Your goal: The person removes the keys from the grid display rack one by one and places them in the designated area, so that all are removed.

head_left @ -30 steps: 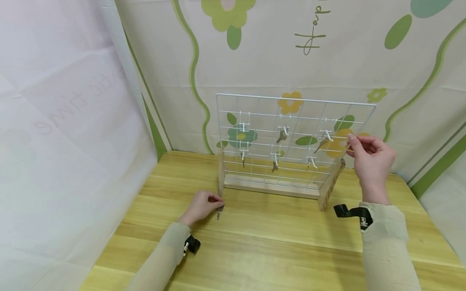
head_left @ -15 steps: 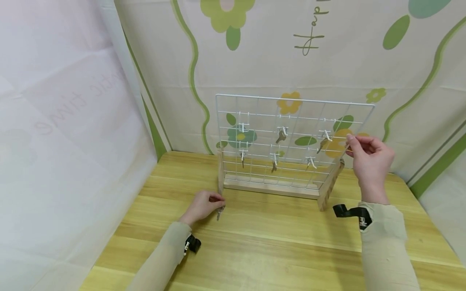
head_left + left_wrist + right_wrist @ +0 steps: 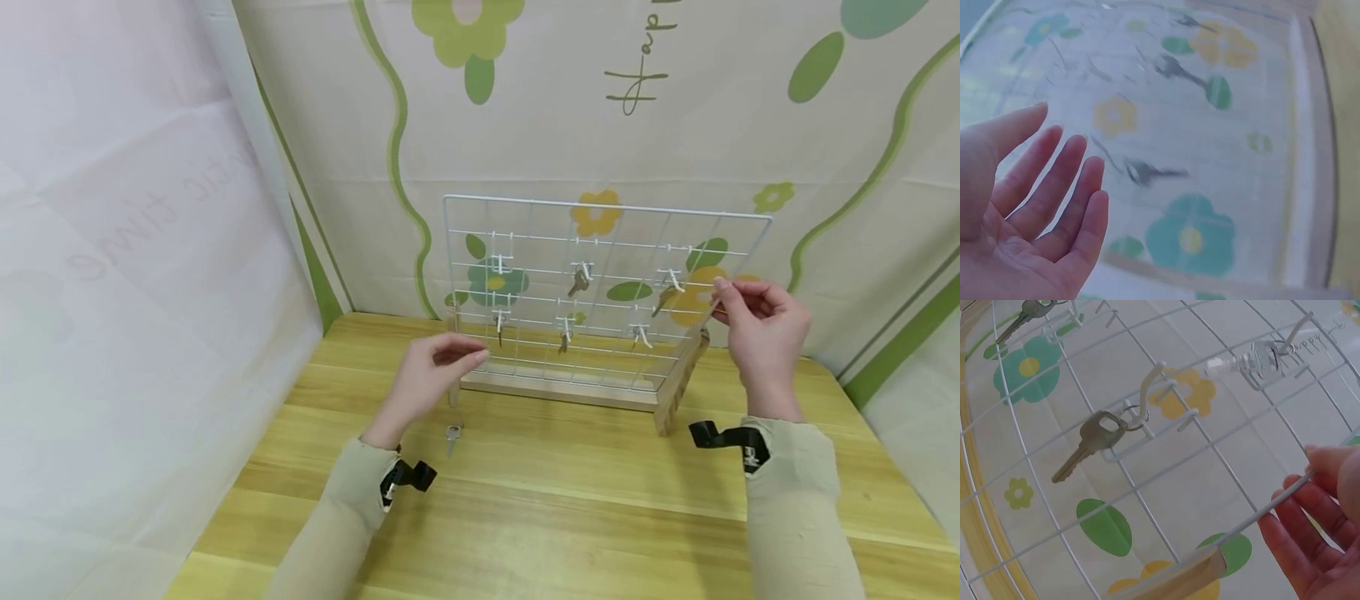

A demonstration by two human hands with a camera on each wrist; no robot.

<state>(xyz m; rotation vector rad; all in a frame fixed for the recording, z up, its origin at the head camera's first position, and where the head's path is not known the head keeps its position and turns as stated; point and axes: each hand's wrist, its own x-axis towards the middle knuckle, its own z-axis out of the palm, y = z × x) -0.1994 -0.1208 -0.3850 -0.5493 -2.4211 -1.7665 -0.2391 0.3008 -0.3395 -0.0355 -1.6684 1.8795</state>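
Key (image 3: 453, 435) lying loose on the wooden tabletop (image 3: 570, 517), just in front of the left end of a white wire grid (image 3: 607, 207) that is standing in a wooden base (image 3: 558, 392). The left hand (image 3: 427, 375) is hovering clear of this key, near the grid's lower left corner, thumb and fingers parted and holding nothing; whether a fingertip is touching the wires cannot be told. The right hand (image 3: 768, 333) is pinching the grid's right edge between thumb and fingers. White hooks (image 3: 1145, 394), 6 in number, are projecting from the grid in 2 rows of 3; other keys (image 3: 1085, 444) are hanging from several of them by small rings (image 3: 1137, 429), while the upper left hook appears to be bearing none. Handling, by judgement: the loose key is probably offering a light, stiff, smooth metal body, hardly fragile but flat and apt to be sliding on the wood; its broad head or ring end is presenting the surest hold for a thumb-and-forefinger pinch. The grid is likely proving light and slightly springy, its edge wire giving a narrow but firm grip
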